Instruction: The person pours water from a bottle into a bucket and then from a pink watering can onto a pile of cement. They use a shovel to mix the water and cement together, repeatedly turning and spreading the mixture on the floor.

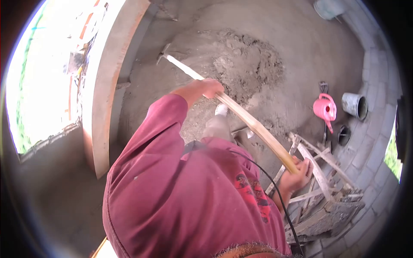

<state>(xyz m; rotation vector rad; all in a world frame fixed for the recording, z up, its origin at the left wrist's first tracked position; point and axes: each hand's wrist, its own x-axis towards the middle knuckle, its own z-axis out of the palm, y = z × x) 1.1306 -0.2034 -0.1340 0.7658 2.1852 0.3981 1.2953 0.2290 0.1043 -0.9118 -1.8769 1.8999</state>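
Note:
I look down past my maroon shirt at a long pale wooden tool handle point(249, 122) running from lower right up to upper left. Its metal head point(162, 53) rests on the grey floor beside a heap of sand and mortar mix point(245, 64). My left hand point(206, 88) is closed around the handle about midway, arm stretched forward. My right hand point(297, 174) grips the handle's near end, close to my hip. One of my feet in a white shoe point(221, 109) stands at the edge of the heap.
A pink watering can point(325, 108) and a grey bucket point(355, 105) stand at right near a block wall. Loose wooden planks point(320, 180) are stacked by my right hand. A concrete column point(107, 86) rises at left, with bright daylight beyond it.

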